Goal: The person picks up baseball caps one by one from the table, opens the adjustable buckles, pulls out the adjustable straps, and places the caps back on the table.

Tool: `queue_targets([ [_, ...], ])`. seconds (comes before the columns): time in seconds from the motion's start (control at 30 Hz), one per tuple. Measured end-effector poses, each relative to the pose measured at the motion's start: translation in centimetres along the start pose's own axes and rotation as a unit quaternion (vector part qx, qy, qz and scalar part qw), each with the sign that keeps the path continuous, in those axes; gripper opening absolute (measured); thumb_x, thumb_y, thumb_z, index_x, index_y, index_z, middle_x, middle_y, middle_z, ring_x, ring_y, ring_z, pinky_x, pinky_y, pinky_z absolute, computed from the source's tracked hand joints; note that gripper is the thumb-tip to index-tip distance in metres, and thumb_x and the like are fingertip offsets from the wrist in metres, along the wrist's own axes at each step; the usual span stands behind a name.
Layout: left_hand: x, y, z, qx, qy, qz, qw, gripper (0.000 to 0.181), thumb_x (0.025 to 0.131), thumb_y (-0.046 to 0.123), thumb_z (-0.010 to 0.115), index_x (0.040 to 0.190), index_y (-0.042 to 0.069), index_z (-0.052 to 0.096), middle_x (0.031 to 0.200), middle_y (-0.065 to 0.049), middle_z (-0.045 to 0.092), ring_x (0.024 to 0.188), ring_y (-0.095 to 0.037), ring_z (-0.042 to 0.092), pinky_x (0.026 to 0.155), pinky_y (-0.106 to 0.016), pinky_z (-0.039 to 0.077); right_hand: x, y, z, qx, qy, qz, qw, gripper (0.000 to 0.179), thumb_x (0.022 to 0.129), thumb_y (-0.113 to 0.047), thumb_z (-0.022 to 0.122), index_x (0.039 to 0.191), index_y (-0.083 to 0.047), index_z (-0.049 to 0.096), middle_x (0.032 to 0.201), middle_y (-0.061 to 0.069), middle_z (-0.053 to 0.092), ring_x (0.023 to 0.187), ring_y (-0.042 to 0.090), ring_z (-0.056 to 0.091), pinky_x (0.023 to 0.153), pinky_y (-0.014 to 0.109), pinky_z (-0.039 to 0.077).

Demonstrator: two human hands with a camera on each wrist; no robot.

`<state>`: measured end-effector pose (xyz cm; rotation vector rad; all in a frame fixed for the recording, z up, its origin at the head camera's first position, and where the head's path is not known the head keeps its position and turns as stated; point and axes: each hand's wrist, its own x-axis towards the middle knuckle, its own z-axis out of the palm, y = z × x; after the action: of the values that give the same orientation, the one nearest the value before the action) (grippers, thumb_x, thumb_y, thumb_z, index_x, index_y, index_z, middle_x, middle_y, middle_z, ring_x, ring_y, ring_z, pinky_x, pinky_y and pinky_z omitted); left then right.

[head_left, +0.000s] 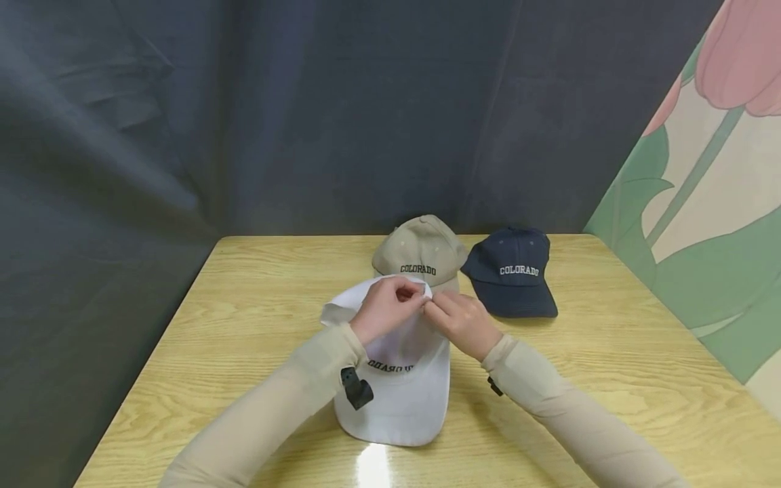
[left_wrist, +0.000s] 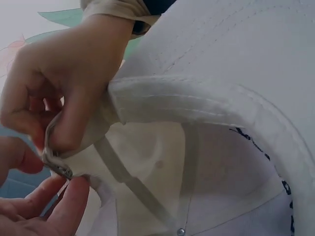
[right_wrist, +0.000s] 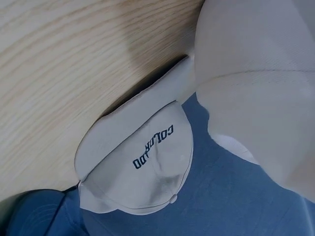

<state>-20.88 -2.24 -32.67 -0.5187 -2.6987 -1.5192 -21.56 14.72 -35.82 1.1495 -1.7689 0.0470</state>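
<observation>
A white cap (head_left: 396, 413) with dark lettering is tilted between the hands, its brim toward me and the inside of its crown facing up. Both hands meet at its back strap. In the left wrist view, a small metal buckle (left_wrist: 61, 169) sits on that strap. My left hand (head_left: 387, 308) pinches the strap at the buckle between thumb and fingers. Thumb and curled fingers of my right hand (head_left: 460, 318) grip the strap right beside it. In the right wrist view neither hand shows; pale seamed fabric (right_wrist: 256, 103) fills the right side.
Directly behind the white cap stands a beige COLORADO cap (head_left: 421, 247), partly covered by it. A navy COLORADO cap (head_left: 512, 271) lies to its right. The wooden table (head_left: 244, 298) ends at a dark curtain (head_left: 366, 122); a tulip-painted wall (head_left: 720, 203) is on the right.
</observation>
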Motion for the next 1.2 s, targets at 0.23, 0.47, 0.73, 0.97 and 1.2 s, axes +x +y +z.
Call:
queue_targets([
  [0.23, 0.1, 0.2, 0.3, 0.014, 0.013, 0.007, 0.9998, 0.020, 0.086, 0.012, 0.059, 0.099, 0.002, 0.070, 0.096, -0.010, 0.071, 0.087, -0.019, 0.065, 0.074, -0.023, 0.051, 0.4, -0.1, 0.2, -0.014, 0.011, -0.005, 0.9998, 0.029, 0.099, -0.007, 0.036, 0.077, -0.007, 0.054, 0.063, 0.001, 0.047, 0.048, 0.011, 0.044, 0.042, 0.020, 0.038],
  [0.47, 0.6, 0.1, 0.6, -0.004, 0.011, 0.008, 0.9999, 0.020, 0.087, 0.007, 0.056, 0.099, -0.001, 0.069, 0.098, -0.013, 0.070, 0.087, -0.021, 0.064, 0.072, -0.020, 0.049, 0.4, 0.1, 0.6, -0.014, 0.004, -0.005, 0.9999, 0.027, 0.096, -0.001, 0.035, 0.076, -0.007, 0.053, 0.064, 0.001, 0.047, 0.049, 0.012, 0.047, 0.042, 0.021, 0.039],
  [0.73, 0.7, -0.4, 0.7, -0.044, 0.010, -0.008, 0.9989, 0.022, 0.086, 0.001, 0.050, 0.097, -0.003, 0.069, 0.100, -0.016, 0.069, 0.082, -0.018, 0.065, 0.067, -0.019, 0.050, 0.0, -0.1, 0.7, -0.017, 0.006, -0.004, 0.9998, 0.029, 0.098, -0.004, 0.035, 0.076, -0.007, 0.052, 0.064, 0.001, 0.048, 0.049, 0.012, 0.046, 0.041, 0.021, 0.039],
  [0.97, 0.5, -1.0, -0.3, -0.101, 0.034, -0.036, 0.9937, 0.022, 0.086, -0.001, 0.049, 0.096, 0.000, 0.068, 0.088, -0.014, 0.067, 0.067, -0.009, 0.060, 0.060, -0.020, 0.053, -0.8, 0.3, 0.6, -0.017, 0.026, 0.019, 0.9993, 0.028, 0.098, -0.010, 0.040, 0.074, -0.007, 0.052, 0.062, 0.001, 0.048, 0.045, 0.012, 0.044, 0.039, 0.022, 0.038],
  [1.2, 0.2, -1.1, -1.5, -0.008, 0.000, 0.030, 0.9995, 0.017, 0.089, 0.014, 0.056, 0.102, 0.007, 0.062, 0.102, -0.007, 0.064, 0.096, -0.018, 0.060, 0.089, -0.031, 0.048, -1.1, 0.7, 0.1, 0.020, 0.013, 0.100, 0.9947, 0.031, 0.099, -0.019, 0.038, 0.075, -0.005, 0.050, 0.058, 0.001, 0.046, 0.045, 0.012, 0.042, 0.038, 0.024, 0.034],
])
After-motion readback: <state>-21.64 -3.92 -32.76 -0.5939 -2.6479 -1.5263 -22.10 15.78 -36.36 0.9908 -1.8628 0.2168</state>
